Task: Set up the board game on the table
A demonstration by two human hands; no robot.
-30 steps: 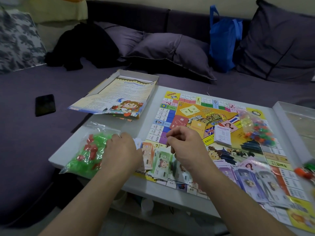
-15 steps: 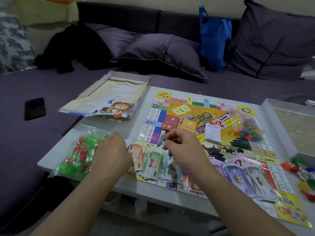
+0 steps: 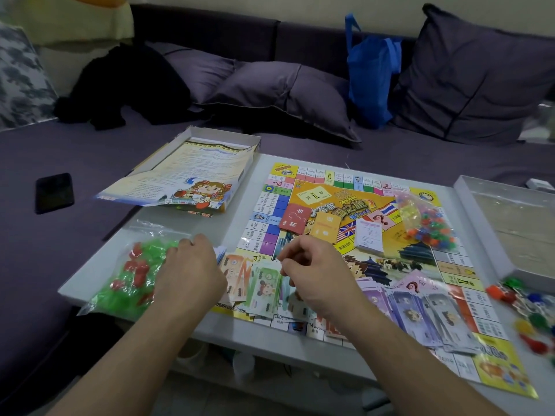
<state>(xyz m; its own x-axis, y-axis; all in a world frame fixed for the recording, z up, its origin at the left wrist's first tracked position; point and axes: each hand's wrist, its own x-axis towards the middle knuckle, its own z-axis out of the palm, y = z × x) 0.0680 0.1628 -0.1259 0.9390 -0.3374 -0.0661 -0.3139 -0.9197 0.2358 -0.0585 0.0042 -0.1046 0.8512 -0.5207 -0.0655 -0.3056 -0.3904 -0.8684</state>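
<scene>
I see left hand (image 3: 187,273) curled on notes (image 3: 264,288) at table (image 3: 228,226) front edge, grip unclear; right hand (image 3: 315,273) pinching one note above board (image 3: 450,265).

A home living room: purple sofa (image 3: 300,163) with cushions (image 3: 279,94) (one patterned) behind a low table (image 3: 168,244).

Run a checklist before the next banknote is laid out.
1. Colourful square game board unfolded flat on the white table: ok.
2. Left hand on the fanned paper banknotes: ok.
3. Right hand pinching a single note: cannot tell, its curled fingers hide it.
4. Red card stack and orange card stack on the board's centre: ok.
5. Clear bag of green and red plastic houses opened: cannot tell.
</scene>
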